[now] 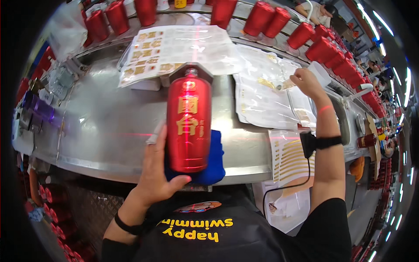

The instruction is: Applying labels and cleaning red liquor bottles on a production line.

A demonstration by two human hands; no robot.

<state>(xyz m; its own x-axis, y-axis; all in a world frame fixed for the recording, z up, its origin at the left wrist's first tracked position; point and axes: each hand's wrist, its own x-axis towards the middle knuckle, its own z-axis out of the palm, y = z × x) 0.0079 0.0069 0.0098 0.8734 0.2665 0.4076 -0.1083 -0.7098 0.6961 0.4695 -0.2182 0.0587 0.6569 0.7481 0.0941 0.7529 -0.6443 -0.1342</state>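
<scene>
A glossy red bottle [188, 150] with gold raised characters lies on its back in front of me, its clear neck in a dark angular rest [205, 73]. Under its lower end is a folded blue cloth [217, 161]. My left hand [156, 177] lies along the bottle's left lower side, fingers stretched out and thumb spread; a pale wrap covers one fingertip. My right hand [307, 83] is raised at the right, fingers closed in a pinch above sheets of gold stickers [257, 102]. What those fingers hold, if anything, is too small to make out.
A large sticker sheet [183, 41] covers the bench behind the bottle. A sheet of thin gold strips [288, 155] lies at the right front edge. Red bottles [259, 18] line the curved conveyor beyond. A person [318, 12] sits at the far right; a white bin [286, 209] is below the bench.
</scene>
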